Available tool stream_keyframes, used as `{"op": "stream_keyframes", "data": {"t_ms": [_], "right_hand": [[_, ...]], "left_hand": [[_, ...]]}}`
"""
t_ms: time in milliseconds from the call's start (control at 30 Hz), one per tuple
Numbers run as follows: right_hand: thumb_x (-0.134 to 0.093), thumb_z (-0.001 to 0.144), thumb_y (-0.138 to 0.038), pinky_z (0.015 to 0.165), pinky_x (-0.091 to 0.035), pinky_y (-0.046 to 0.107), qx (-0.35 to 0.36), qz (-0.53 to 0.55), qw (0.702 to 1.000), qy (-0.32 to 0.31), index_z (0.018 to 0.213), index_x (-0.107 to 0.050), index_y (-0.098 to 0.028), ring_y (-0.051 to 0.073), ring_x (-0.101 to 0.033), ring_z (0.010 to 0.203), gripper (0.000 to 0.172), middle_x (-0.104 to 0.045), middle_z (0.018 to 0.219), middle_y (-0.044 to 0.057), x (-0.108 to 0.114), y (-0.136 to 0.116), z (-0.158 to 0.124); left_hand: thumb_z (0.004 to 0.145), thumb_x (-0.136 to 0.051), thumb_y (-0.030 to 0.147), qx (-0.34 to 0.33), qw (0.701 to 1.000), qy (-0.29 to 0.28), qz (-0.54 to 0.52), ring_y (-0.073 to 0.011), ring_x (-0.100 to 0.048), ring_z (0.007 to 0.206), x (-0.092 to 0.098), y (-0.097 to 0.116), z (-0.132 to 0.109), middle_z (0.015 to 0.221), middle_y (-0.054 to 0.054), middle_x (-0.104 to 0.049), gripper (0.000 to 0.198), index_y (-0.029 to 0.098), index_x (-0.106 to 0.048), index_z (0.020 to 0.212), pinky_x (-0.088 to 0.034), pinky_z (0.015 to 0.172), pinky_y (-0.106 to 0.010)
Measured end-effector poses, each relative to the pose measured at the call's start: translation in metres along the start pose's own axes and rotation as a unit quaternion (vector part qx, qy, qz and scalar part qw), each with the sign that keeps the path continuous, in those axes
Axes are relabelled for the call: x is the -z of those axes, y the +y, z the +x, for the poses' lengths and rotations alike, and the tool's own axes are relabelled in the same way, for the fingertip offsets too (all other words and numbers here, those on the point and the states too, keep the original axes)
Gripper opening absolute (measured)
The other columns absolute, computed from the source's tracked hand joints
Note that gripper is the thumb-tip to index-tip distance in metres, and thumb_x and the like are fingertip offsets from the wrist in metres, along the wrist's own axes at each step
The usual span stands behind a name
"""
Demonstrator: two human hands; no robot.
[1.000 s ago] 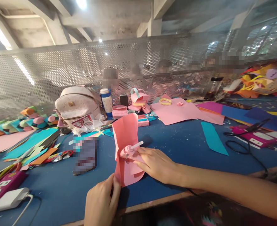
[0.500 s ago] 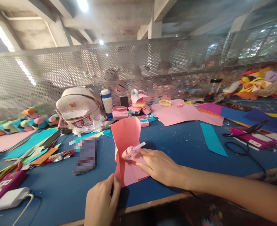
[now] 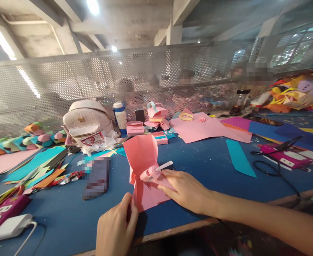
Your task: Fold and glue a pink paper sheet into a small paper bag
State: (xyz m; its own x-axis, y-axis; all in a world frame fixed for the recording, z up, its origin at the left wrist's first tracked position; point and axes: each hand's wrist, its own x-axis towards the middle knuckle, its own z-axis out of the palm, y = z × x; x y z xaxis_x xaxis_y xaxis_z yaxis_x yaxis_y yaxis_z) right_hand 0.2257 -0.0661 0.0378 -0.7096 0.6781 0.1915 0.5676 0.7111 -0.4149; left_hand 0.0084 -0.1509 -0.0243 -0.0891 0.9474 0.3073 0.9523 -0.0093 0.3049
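My right hand (image 3: pixel 187 190) is closed around a pink hot glue gun (image 3: pixel 152 174), whose white glue stick (image 3: pixel 164 165) sticks out at the back. The gun lies over a folded sheet of pink paper (image 3: pixel 141 153), with its nozzle toward the fold. One panel of the paper stands up, and the other part lies low toward me. My left hand (image 3: pixel 116 225) pinches the near left edge of the paper between thumb and fingers. Part of the glue gun's handle is hidden in my right hand.
Behind the paper stand a white backpack (image 3: pixel 88 121), a bottle (image 3: pixel 120 119) and a small pink paper basket (image 3: pixel 156 115). Purple power strips lie left (image 3: pixel 8 213) and right (image 3: pixel 284 156). A large pink sheet (image 3: pixel 206 128) is at the back. A perforated screen (image 3: pixel 92 78) closes the far side.
My right hand has moved the glue gun slightly right, away from the upright panel. My left hand keeps its pinch on the paper's edge.
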Motion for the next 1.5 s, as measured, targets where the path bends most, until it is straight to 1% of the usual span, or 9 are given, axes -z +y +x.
{"op": "stream_keyframes", "data": {"t_ms": [100,200,433,533,667,967,1133,1333,1500], "right_hand": [[-0.041,0.099,-0.025,0.104,-0.043,0.034,0.011,0.037,0.999,0.004,0.138,-0.05,-0.037,0.019,-0.056,0.124,0.042,-0.057,0.138,-0.003,0.005,-0.001,-0.004],[-0.043,0.098,-0.025,0.104,-0.044,0.034,-0.003,0.06,0.998,0.021,0.136,-0.054,-0.033,0.02,-0.057,0.123,0.04,-0.061,0.134,-0.001,0.01,-0.001,-0.009],[-0.044,0.098,-0.027,0.099,-0.048,0.033,-0.028,0.131,0.988,0.074,0.136,-0.055,-0.028,0.023,-0.06,0.119,0.04,-0.062,0.133,0.002,0.015,0.009,-0.021],[-0.044,0.098,-0.023,0.107,-0.042,0.035,-0.004,0.096,0.991,0.089,0.138,-0.052,-0.032,0.022,-0.053,0.129,0.043,-0.057,0.14,-0.001,0.013,0.012,-0.023],[-0.044,0.099,-0.022,0.109,-0.041,0.033,0.01,0.055,0.994,0.095,0.143,-0.047,-0.031,0.019,-0.053,0.128,0.046,-0.055,0.142,0.001,0.013,0.012,-0.024],[-0.049,0.096,-0.023,0.103,-0.047,0.032,0.014,-0.006,0.993,0.115,0.139,-0.051,-0.029,0.019,-0.061,0.12,0.043,-0.063,0.132,0.003,0.014,0.002,-0.021],[-0.047,0.097,-0.024,0.1,-0.049,0.032,0.022,-0.05,0.994,0.09,0.135,-0.053,-0.027,0.02,-0.062,0.117,0.039,-0.066,0.126,0.005,0.029,-0.015,-0.018],[-0.048,0.096,-0.03,0.074,-0.052,0.031,-0.019,-0.204,0.978,0.039,0.1,-0.066,-0.021,0.022,-0.069,0.086,0.02,-0.072,0.094,0.006,0.041,-0.029,-0.005],[-0.049,0.095,-0.027,0.064,-0.045,0.031,-0.033,-0.296,0.954,-0.034,0.085,-0.065,-0.018,0.024,-0.068,0.078,0.02,-0.071,0.085,0.007,0.036,-0.029,0.006]], "left_hand": [[0.096,-0.041,0.033,-0.002,1.0,0.016,-0.026,-0.0135,-0.062,0.055,0.001,0.004,0.0,0.061,0.009,-0.06,0.013,0.028,-0.053,0.099,-0.033,0.053,-0.024],[0.096,-0.043,0.032,-0.043,0.998,0.045,-0.027,-0.0127,-0.065,0.063,0.0,0.006,0.002,0.074,0.008,-0.063,0.023,0.03,-0.05,0.118,-0.037,0.056,-0.023],[0.097,-0.043,0.026,-0.126,0.99,0.055,0.016,-0.0145,-0.063,0.07,-0.008,0.009,0.008,0.082,0.002,-0.059,0.021,0.027,-0.06,0.108,-0.042,0.06,-0.026],[0.096,-0.045,0.026,-0.149,0.987,0.064,0.021,-0.0171,-0.062,0.075,-0.009,0.011,0.01,0.088,-0.002,-0.06,0.019,0.023,-0.062,0.105,-0.045,0.065,-0.029],[0.096,-0.048,0.029,-0.18,0.982,0.052,0.016,-0.0211,-0.059,0.083,-0.008,0.019,0.012,0.101,-0.006,-0.062,0.019,0.02,-0.063,0.1,-0.047,0.072,-0.034],[0.097,-0.048,0.036,-0.213,0.974,0.079,-0.003,-0.0234,-0.062,0.1,-0.019,0.039,0.011,0.125,-0.012,-0.063,0.047,0.014,-0.045,0.138,-0.05,0.083,-0.034],[0.094,-0.052,0.032,-0.234,0.97,0.067,-0.009,-0.0263,-0.06,0.106,-0.02,0.058,0.008,0.138,-0.014,-0.055,0.05,0.012,-0.043,0.139,-0.051,0.083,-0.037],[0.088,-0.061,0.035,-0.228,0.974,0.008,0.01,-0.0288,-0.059,0.1,-0.018,0.071,0.008,0.138,-0.009,-0.056,0.052,0.02,-0.049,0.136,-0.051,0.082,-0.044],[0.089,-0.06,0.037,-0.228,0.974,-0.013,-0.004,-0.0305,-0.055,0.106,-0.019,0.068,0.007,0.134,-0.008,-0.059,0.053,0.02,-0.049,0.137,-0.05,0.088,-0.045]]}}
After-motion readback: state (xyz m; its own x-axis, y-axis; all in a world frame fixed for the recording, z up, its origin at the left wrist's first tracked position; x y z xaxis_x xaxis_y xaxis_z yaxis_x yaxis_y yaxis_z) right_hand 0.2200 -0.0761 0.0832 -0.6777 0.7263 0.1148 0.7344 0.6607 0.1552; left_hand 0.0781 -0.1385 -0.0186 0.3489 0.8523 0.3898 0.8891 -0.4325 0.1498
